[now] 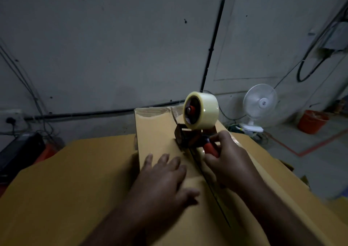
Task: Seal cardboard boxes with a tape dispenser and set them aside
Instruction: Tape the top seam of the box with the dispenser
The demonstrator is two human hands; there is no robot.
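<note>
Flat sheets of brown cardboard cover the near work surface, and on them lies a long cardboard box running away from the viewer. The left hand rests open and flat on the box top, holding nothing. Just right of it, the right hand is closed around the red handle of the tape dispenser, which sits on the box's centre seam (its clear roll stands upright). Farther right, on the grey floor, stand a white fan and an orange bucket. Cables run across the far concrete wall.
</note>
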